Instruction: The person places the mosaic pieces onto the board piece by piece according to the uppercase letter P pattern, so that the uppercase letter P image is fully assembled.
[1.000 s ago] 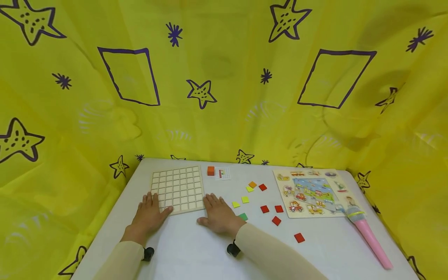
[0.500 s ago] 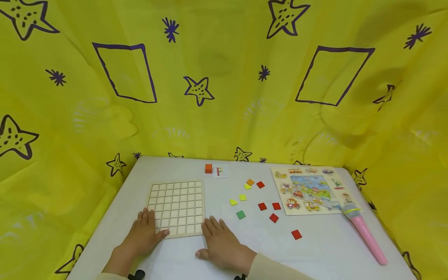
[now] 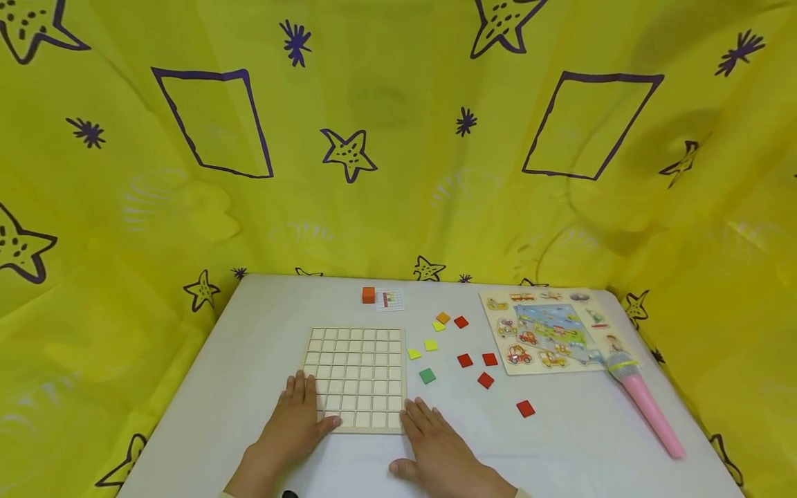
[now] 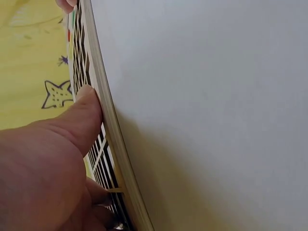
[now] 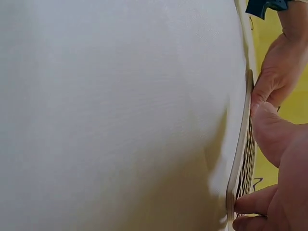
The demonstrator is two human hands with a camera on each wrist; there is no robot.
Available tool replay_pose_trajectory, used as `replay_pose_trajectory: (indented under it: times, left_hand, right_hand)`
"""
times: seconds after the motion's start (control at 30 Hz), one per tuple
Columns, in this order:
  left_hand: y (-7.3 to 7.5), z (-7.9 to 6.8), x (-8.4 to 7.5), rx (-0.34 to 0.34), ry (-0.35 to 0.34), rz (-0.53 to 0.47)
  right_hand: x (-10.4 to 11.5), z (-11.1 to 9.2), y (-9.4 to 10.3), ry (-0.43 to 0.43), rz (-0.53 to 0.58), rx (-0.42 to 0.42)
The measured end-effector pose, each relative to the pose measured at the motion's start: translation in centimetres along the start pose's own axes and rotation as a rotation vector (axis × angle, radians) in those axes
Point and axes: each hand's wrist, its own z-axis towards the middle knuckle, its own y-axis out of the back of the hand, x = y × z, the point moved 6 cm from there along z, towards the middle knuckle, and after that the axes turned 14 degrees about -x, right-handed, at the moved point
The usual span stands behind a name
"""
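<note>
A pale wooden grid board [image 3: 358, 373] lies flat on the white table in the head view. My left hand [image 3: 292, 418] rests at its near left corner, the fingers straight along the left side and the thumb on the front rim. In the left wrist view that thumb [image 4: 86, 110] touches the board's edge [image 4: 113, 125]. My right hand [image 3: 438, 446] touches the near right corner with straight fingers, its thumb held apart from the board. In the right wrist view, fingertips [image 5: 243, 204] meet the board's side.
Right of the board lie a green tile [image 3: 427, 375], yellow pieces [image 3: 431, 345], an orange tile [image 3: 443, 318] and several red tiles [image 3: 486, 380]. An orange cube [image 3: 369, 295] and small pattern card [image 3: 390, 299] sit behind. Farther right are a vehicle puzzle [image 3: 510, 325] and pink microphone [image 3: 654, 415].
Between both hands, the grid board has slid from the back left toward the person, then rightward, and now sits squarer to the table. The loose tiles stay where they were.
</note>
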Motion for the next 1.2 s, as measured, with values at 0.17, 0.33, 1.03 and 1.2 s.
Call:
replay_pose_trajectory:
  times: [0.17, 0.33, 1.03, 1.2]
  left_hand:
    - [-0.6, -0.1, -1.4, 0.009, -0.002, 0.009]
    - [-1.1, -0.2, -2.4, -0.005, -0.006, 0.011]
    - [1.9, 4.2, 3.3, 0.036, -0.199, -0.018]
    - [1.8, 4.5, 3.5, 0.054, -0.223, -0.043]
  right_hand:
    - [-1.1, -0.7, 0.2, -0.042, 0.027, 0.005]
    - [-1.9, -1.5, 0.6, -0.056, 0.047, -0.029]
    - [-1.9, -1.2, 0.4, -0.016, 0.064, -0.040]
    - [-1.9, -1.2, 0.2, -0.023, 0.064, -0.036]
